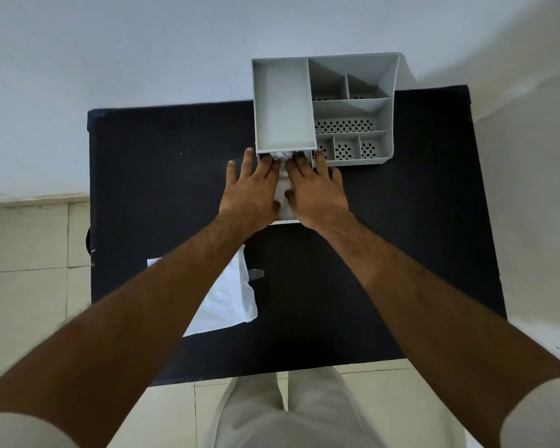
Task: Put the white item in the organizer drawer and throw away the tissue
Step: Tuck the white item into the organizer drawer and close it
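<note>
In the head view, at centre frame, the left hand (251,192) and right hand (314,192) lie flat, fingers (265,164) spread, pressing the white item (283,189) down into the pulled-out drawer (285,221) of the grey organizer (353,124). Lower left of centre, a tissue (227,302) lies on the black table (143,189), bare on either side. No writing is readable.

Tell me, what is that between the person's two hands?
In the head view, crumpled white material shows between the left hand and right hand, inside the pulled-out drawer of the grey organizer.
</note>
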